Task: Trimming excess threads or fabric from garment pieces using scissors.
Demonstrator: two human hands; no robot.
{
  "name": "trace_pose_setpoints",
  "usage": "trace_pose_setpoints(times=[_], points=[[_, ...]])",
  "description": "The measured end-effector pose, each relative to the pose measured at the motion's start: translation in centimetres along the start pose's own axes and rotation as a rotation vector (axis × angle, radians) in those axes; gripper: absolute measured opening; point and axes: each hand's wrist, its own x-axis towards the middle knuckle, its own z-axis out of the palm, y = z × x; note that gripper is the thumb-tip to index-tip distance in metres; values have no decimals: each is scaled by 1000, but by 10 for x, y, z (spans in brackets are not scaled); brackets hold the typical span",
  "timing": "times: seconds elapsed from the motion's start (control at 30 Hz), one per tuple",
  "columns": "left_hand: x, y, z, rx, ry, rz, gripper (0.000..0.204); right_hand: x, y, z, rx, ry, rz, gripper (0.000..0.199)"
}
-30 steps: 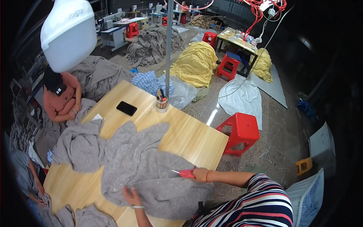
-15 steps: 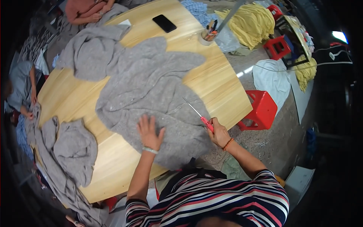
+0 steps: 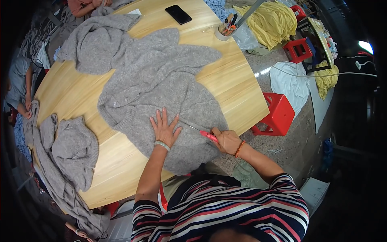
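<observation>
A grey knitted sweater (image 3: 161,76) lies spread over the wooden table, its near part draping toward my body. My left hand (image 3: 164,131) rests on it, fingers spread. In my closed right hand (image 3: 226,141) is a pink-handled tool (image 3: 209,136) with a long, thin metal shaft. The shaft slants left over the knit, and its tip ends close to my left fingers. Whether that tip pierces the fabric I cannot tell.
More grey knitwear (image 3: 74,149) hangs over the table's left edge. A black phone (image 3: 178,14) and a pen cup (image 3: 224,31) stand at the far side. A red stool (image 3: 276,115) is on the right. Two other people (image 3: 20,84) sit at the far left and far end.
My right hand has brought the tool left and down onto the sweater, toward my left hand. My left hand has shifted slightly up and right, still flat. The view has moved a little.
</observation>
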Motion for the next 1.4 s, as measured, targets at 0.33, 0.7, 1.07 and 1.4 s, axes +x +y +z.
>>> trace_pose_setpoints(times=[0.33, 0.7, 1.07, 1.4], points=[[1, -4, -2, -10, -40, 39, 52, 0, -6, -28, -67, -40, 11, 33], [3, -3, -3, 22, -77, 51, 48, 14, -9, -31, -35, -89, -39, 36], [3, 8, -6, 58, -74, 0, 51, 10, -14, -31, 52, 55, -38, 31], [-28, 40, 17, -50, 24, -90, 56, -12, -6, -14, -49, 88, -12, 30]])
